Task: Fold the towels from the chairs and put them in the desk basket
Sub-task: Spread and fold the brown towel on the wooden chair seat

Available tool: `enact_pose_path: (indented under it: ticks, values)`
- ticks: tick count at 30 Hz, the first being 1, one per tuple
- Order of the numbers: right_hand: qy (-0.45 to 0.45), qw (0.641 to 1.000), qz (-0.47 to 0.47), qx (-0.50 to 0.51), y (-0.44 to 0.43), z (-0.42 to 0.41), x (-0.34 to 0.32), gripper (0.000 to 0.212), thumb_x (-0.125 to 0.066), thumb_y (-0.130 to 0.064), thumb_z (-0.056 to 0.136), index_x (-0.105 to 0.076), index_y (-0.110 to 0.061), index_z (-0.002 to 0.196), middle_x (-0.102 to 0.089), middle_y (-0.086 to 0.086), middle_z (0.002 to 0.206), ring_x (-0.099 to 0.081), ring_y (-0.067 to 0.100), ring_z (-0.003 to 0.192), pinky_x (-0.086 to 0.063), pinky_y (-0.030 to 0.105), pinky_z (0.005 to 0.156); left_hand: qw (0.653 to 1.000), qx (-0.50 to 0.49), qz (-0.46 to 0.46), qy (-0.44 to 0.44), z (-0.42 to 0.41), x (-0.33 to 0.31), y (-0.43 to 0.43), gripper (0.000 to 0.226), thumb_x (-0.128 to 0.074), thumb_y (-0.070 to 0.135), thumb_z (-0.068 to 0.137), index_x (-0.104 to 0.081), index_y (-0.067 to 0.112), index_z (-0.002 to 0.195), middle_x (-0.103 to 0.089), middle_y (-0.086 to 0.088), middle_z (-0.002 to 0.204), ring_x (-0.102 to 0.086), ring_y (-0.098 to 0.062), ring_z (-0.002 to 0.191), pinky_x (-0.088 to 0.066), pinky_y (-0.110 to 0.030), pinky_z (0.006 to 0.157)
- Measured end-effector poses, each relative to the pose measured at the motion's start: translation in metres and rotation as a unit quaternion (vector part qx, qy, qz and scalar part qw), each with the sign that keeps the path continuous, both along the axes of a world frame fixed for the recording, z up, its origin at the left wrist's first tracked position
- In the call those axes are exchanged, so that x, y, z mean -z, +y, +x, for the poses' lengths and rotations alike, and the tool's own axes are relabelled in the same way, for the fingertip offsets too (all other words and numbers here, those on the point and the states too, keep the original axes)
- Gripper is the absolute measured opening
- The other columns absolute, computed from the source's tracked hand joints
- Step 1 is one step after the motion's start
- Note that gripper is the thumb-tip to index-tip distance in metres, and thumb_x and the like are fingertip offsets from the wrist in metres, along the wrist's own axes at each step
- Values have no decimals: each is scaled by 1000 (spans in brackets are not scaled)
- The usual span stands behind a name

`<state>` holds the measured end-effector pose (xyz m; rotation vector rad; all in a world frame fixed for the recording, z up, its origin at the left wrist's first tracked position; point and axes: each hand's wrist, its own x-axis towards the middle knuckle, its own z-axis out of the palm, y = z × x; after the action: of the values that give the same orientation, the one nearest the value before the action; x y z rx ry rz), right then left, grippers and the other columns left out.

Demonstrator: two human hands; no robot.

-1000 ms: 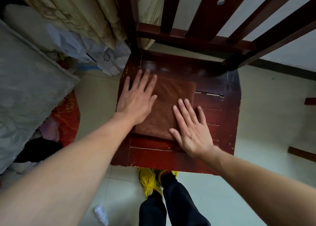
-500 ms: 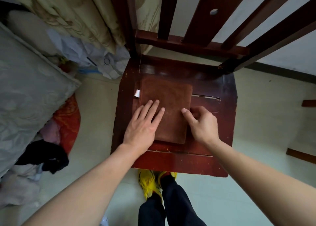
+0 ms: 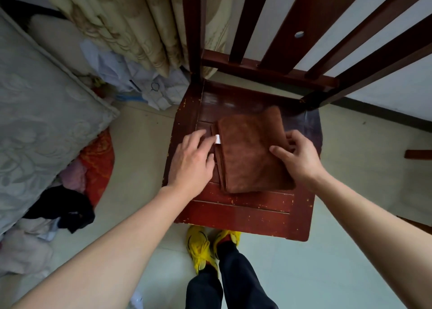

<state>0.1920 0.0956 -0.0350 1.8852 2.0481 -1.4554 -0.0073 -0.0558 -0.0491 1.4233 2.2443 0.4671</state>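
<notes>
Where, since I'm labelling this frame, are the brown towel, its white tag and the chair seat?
brown towel [image 3: 252,154], head view, middle of top face.
white tag [image 3: 217,139], head view, tag's centre.
chair seat [image 3: 245,217], head view, bare front slat.

Domestic bedroom. A red wooden chair [image 3: 245,217] stands on a pale tiled floor [image 3: 350,238]. Left of the chair lies a quilted mattress [image 3: 35,126], with 1 heap of loose clothes [image 3: 65,205] beside it. Beige pleated curtains [image 3: 121,23] hang behind the chair's left post.
</notes>
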Motion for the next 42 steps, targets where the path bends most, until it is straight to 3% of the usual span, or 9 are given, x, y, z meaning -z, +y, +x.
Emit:
enact_pose_path:
  ticks: [5, 8, 11, 15, 20, 22, 28, 33, 42]
  values:
    - [-37, 974, -25, -224, 41, -23, -11, 22, -68, -19, 86, -57, -31, 102, -64, -2, 99, -61, 20, 94, -48, 34, 82, 996, 18, -49, -76, -25, -15, 77, 61, -64, 24, 86, -41, 22, 142, -45, -4, 139, -41, -25, 127, -37, -41, 104]
    - [-66, 966, -32, -247, 54, -35, -7, 28, -66, -21, 88, -57, -29, 113, -62, -3, 108, -58, 20, 103, -43, 32, 84, 987, 6, -118, -113, -28, -4, 99, 64, -67, 33, 86, -39, 20, 142, -49, -10, 136, -45, -29, 127, -40, -44, 102]
    - [-108, 975, -29, -192, 57, -23, 3, 64, -76, -39, 78, -46, -32, 135, -59, -4, 127, -57, 21, 114, -48, 39, 95, 983, -24, -171, -62, -11, 9, 93, 51, -68, 36, 84, -49, 17, 128, -57, -12, 123, -54, -34, 116, -46, -41, 91]
    - [-213, 953, 18, -216, 49, 13, 6, 101, -84, -55, 56, -33, -34, 140, -54, 1, 128, -58, 24, 110, -53, 42, 87, 984, -26, -178, 2, 6, 10, 86, 52, -69, 33, 83, -45, 16, 127, -56, -13, 121, -56, -35, 111, -46, -41, 81]
    - [-248, 938, 75, -230, 35, 24, 15, 84, -82, -55, 59, -44, -28, 129, -54, 6, 120, -54, 28, 110, -50, 43, 86, 966, 212, -117, 95, 0, 7, 125, 105, -78, 26, 70, -13, 26, 152, -19, -10, 156, -22, -31, 140, -30, -45, 108]
    - [-259, 931, 85, -244, 35, 20, 14, 68, -81, -52, 63, -52, -22, 117, -58, 8, 113, -53, 29, 107, -47, 42, 85, 943, 277, -149, 114, 4, 7, 140, 109, -79, 26, 70, -8, 28, 152, -21, -7, 157, -19, -29, 143, -25, -45, 111]
    - [-128, 924, 273, -237, 6, 31, 2, 32, -71, -14, 66, -47, -14, 88, -50, 9, 93, -47, 32, 88, -35, 37, 60, 942, 281, -51, 177, 7, -10, 123, 45, -70, 7, 67, -58, 11, 110, -54, -11, 111, -46, -31, 105, -37, -39, 86]
    - [-116, 858, 362, -345, -33, 52, 6, 35, -72, -10, 63, -55, -10, 94, -57, 13, 102, -47, 32, 85, -34, 40, 66, 922, 330, 31, 202, 10, -18, 61, 50, -70, -4, 45, -55, 5, 92, -56, -17, 96, -51, -35, 84, -41, -39, 66]
    - [-102, 827, 371, -411, -78, 80, 17, 28, -46, -11, 85, -60, -16, 108, -59, 12, 108, -54, 34, 99, -39, 43, 81, 905, 377, -45, 192, 17, -9, -1, 53, -80, 16, 53, -57, 7, 100, -58, -19, 105, -55, -36, 91, -46, -44, 72]
